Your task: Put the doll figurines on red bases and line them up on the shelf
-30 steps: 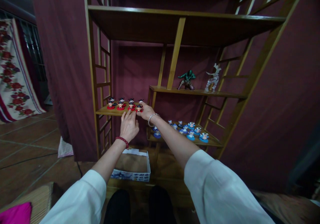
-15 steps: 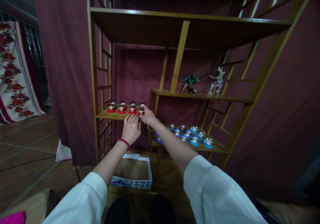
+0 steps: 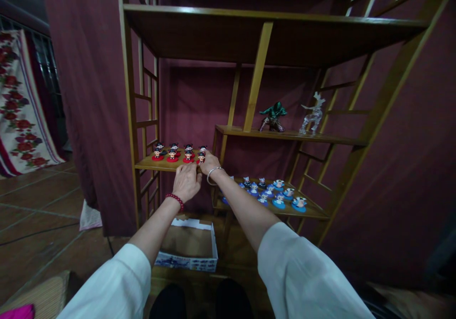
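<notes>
Two rows of small figurines stand on the left wooden shelf point(image 3: 149, 163), the front ones on red bases. At the right end of the front row is a figurine point(image 3: 201, 157) with a dark top. My right hand point(image 3: 211, 162), wearing a silver bangle, is closed around its right side; the fingertips are partly hidden. My left hand point(image 3: 187, 180), with a red bead bracelet, rests its bent fingers at the shelf's front edge, just below and left of that figurine. No object shows in the left hand, though its fingertips are partly out of sight.
Below stands an open cardboard box point(image 3: 188, 264). Several blue-based figurines point(image 3: 278, 201) occupy the lower right shelf, partly behind my right forearm. A green-and-brown crouching figure point(image 3: 273, 117) and a clear deer-like ornament point(image 3: 313, 114) stand on the shelf above. An upright post point(image 3: 258, 76) divides the unit.
Both hands stay at the same figurine, with only a slight shift. The view has moved a little closer to the shelves. The figurine rows look the same.
</notes>
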Motion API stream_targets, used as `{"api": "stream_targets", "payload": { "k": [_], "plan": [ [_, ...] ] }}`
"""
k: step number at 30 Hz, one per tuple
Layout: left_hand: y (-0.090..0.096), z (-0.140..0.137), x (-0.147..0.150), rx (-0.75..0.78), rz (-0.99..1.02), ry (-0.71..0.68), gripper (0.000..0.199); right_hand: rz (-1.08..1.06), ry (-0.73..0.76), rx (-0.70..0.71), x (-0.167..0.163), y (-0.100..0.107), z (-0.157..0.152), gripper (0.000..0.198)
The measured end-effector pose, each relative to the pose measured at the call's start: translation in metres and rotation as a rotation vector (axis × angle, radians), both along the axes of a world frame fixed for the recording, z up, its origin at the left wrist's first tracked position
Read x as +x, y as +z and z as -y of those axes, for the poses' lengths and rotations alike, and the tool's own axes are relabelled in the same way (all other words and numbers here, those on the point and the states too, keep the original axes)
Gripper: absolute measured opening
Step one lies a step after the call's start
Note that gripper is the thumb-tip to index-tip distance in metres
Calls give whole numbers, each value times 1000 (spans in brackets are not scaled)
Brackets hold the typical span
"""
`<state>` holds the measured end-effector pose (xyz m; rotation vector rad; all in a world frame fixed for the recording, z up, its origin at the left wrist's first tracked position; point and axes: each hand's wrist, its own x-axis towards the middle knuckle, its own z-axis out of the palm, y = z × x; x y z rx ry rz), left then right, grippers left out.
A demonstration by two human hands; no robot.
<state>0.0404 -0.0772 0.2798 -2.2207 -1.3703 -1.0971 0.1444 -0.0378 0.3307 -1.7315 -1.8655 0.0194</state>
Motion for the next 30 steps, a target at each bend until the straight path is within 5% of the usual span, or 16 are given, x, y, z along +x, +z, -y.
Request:
{"api": "stream_targets", "payload": {
  "k": [30],
  "plan": [
    [7,-11,2,-74,-1,44,14,-88,-37,-52,-1,1,-20,49]
  ]
}}
